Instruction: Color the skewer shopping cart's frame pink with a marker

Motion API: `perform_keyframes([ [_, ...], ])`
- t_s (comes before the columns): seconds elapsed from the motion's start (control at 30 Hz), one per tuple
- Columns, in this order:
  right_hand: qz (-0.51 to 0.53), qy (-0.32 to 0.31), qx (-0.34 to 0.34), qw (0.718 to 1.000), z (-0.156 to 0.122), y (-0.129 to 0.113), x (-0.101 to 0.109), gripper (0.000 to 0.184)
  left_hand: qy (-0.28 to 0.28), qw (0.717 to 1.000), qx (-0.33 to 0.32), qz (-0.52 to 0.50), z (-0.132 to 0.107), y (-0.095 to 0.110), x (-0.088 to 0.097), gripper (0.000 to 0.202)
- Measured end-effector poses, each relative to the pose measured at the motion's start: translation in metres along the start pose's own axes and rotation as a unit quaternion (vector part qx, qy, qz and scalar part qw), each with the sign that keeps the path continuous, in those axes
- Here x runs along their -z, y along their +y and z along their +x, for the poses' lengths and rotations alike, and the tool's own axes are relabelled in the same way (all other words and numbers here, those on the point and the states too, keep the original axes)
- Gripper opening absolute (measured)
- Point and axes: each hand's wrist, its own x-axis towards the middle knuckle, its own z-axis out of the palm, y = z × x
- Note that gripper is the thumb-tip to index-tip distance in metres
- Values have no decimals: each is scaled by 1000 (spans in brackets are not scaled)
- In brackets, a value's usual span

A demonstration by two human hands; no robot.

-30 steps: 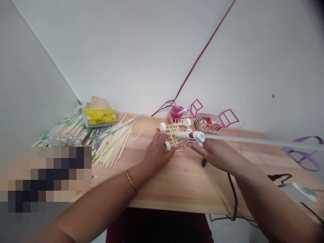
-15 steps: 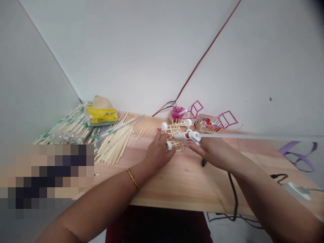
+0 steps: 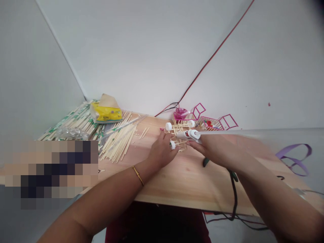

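Note:
A small cart frame of wooden sticks [image 3: 180, 127] lies on the table, with white bottle caps [image 3: 168, 126] as wheels at its corners. My left hand [image 3: 164, 148] is closed on the frame's near left side, by one of the caps. My right hand [image 3: 202, 145] is wrapped round a white glue gun [image 3: 186, 135], its nozzle pointing left over the middle of the frame. A long translucent glue stick [image 3: 227, 131] sticks out of the gun's back toward the right. The gun's handle is mostly hidden by my right hand.
Loose sticks [image 3: 121, 141] and a yellow tissue pack [image 3: 107, 113] lie at the left. Pink-trimmed stick carts [image 3: 211, 124] and a pink cup [image 3: 181, 113] stand by the wall. A black cable [image 3: 235, 199] hangs over the front edge; purple ribbon [image 3: 295, 152] is at right. A blurred-out person is at left.
The view has shifted slightly, so the whole scene sits a little further right. Both hands keep their hold, and the glue gun's nozzle stays over the frame.

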Motion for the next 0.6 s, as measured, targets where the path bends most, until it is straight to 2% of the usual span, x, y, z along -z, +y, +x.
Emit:
perform_keyframes([
  [0.13,-67,-47,-32,996,4,-12,13,33,-6,1000,5,4,1,1,1,42],
  [0.2,-87,-51,-36,994,5,-15,17,32,-9,1000,8,5,1,1,1,42],
  [0.47,-31,-31,33,999,4,-18,21,27,-1,1000,6,8,1,1,1,41],
  [0.6,-47,-52,-8,998,6,-14,19,26,-6,1000,10,1,1,1,1,41],
])
